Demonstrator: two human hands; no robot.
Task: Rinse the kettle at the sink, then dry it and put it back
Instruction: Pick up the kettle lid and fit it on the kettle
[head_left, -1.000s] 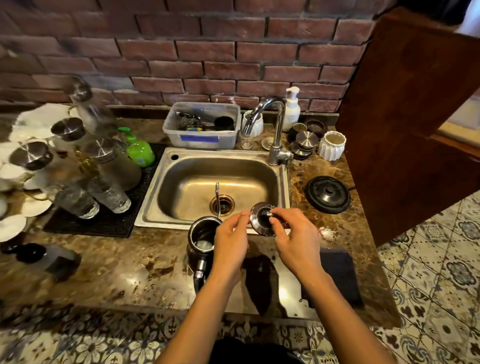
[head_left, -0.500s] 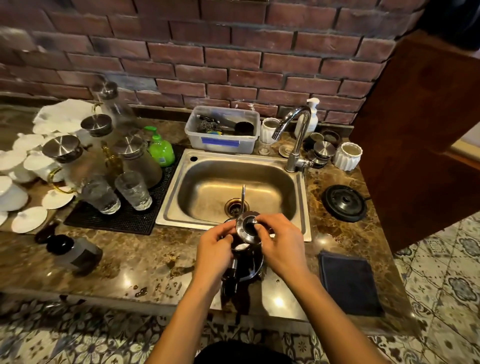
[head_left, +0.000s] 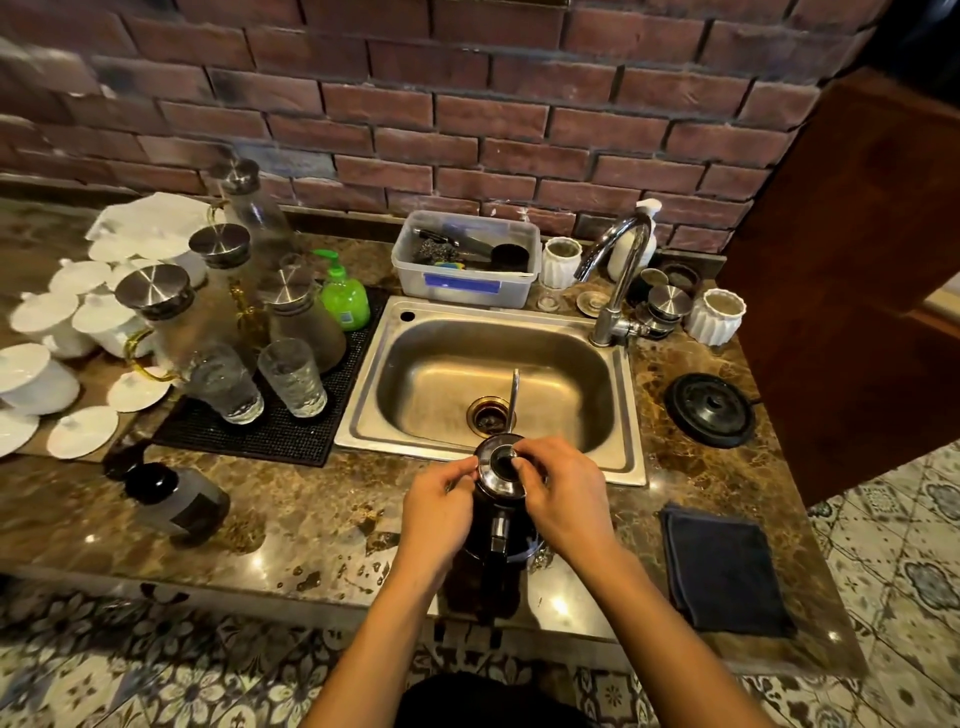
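Left hand (head_left: 441, 501): fingertips pinching lid (head_left: 488, 472) rim. Right hand (head_left: 563, 493): fingers curled round lid knob, atop kettle (head_left: 501, 538).

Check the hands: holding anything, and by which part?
Both hold the lid, which sits on top of the kettle: left hand pinches its left rim, right hand grips its right rim, close to the knob.

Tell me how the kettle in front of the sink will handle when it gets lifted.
The kettle is shiny metal: probably rigid, slippery if wet. The left hand and right hand pinch its lid, likely a loose piece that could fall if tilted. Its long thin spout may snag things.
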